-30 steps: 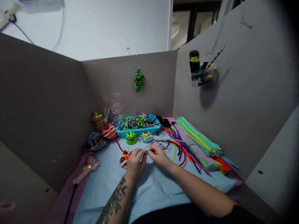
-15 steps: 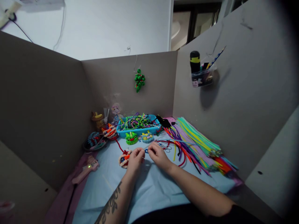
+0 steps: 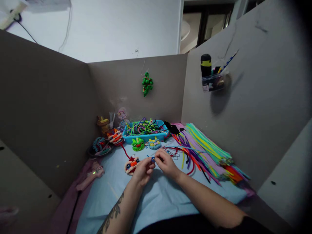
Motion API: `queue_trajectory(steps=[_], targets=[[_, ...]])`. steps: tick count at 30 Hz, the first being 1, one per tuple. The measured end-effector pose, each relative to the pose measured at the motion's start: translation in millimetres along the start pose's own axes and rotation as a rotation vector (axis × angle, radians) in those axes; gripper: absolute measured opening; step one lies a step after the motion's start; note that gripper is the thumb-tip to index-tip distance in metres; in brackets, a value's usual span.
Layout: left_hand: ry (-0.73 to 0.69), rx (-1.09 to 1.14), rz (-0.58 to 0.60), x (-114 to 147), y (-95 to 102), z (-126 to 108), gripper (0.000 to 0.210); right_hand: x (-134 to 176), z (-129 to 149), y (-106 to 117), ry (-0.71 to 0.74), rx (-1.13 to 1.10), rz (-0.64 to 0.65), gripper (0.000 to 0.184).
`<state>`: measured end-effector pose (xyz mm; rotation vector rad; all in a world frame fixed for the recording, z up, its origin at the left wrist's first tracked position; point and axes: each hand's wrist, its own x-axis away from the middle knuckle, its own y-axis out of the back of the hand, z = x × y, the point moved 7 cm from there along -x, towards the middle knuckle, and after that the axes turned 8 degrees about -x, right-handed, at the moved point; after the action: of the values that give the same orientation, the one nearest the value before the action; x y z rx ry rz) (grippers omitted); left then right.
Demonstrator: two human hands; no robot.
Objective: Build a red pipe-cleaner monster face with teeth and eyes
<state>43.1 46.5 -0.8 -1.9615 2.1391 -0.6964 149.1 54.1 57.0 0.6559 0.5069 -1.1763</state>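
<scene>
A small blue curl of pipe cleaner (image 3: pixel 153 159) sits between my two hands, above the light blue cloth. My left hand (image 3: pixel 144 169) pinches it from the left, and a short blue end sticks up by the fingertips. From the right, the thumb and finger of my right hand (image 3: pixel 165 162) close on it too. Just left of my left hand lies a red and cream fuzzy lion-like head (image 3: pixel 131 165), partly hidden by that hand. Beyond my hands rest a green fuzzy head (image 3: pixel 138 144) and a light blue and yellow one (image 3: pixel 154 143). Scissors (image 3: pixel 174 155) lie behind my right hand.
A blue tray (image 3: pixel 131 139) of tangled pipe cleaner scraps stands at the back. Bundles of coloured pipe cleaners (image 3: pixel 207 143) cover the right side. On the left are a pink glue gun (image 3: pixel 91 177) and a dark bowl (image 3: pixel 91 152). Grey panels (image 3: pixel 136 87) enclose the table.
The blue piece has turned from an open loop into a tighter curl between my fingers. My left hand has rolled, showing more of its fingers. The view has shifted slightly.
</scene>
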Motion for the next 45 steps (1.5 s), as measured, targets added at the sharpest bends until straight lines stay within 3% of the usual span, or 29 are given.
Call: queue_trajectory(steps=[3,6,8,10,16,21,28,33,39,45], targets=[[-0.024,-0.023,-0.063,-1,6.3,-2,0.025,-1,-5,2,-0.040,-0.006,-0.030,0.012],[-0.380,-0.380,-0.284,8,17.7,-27,0.020,-2,-9,6,-0.082,0.025,-0.085,0.013],[-0.646,-0.701,-0.412,21,14.5,-43,0.017,-1,-9,8,-0.084,0.053,-0.103,0.014],[-0.826,-0.948,-0.466,31,6.3,-49,0.014,0,-8,8,-0.077,0.082,-0.107,0.013],[-0.927,-1.154,-0.502,36,0.1,-46,0.017,3,-4,3,0.013,0.148,-0.065,0.011],[-0.871,-1.102,-0.432,32,-1.0,-47,0.017,3,-1,-1,0.066,0.146,-0.004,0.010],[-0.632,-0.918,-0.310,15,7.3,-36,0.020,1,-5,-1,0.054,0.112,0.069,0.010],[-0.425,-0.742,-0.246,7,12.3,-26,0.028,0,-5,-1,0.040,0.122,0.057,0.012],[-0.310,-0.445,-0.199,4,13.2,-17,0.031,-2,-4,0,-0.023,0.104,0.030,0.014],[-0.140,-0.160,0.051,3,0.3,-3,0.030,-2,-9,-6,-0.102,0.006,0.044,0.015]])
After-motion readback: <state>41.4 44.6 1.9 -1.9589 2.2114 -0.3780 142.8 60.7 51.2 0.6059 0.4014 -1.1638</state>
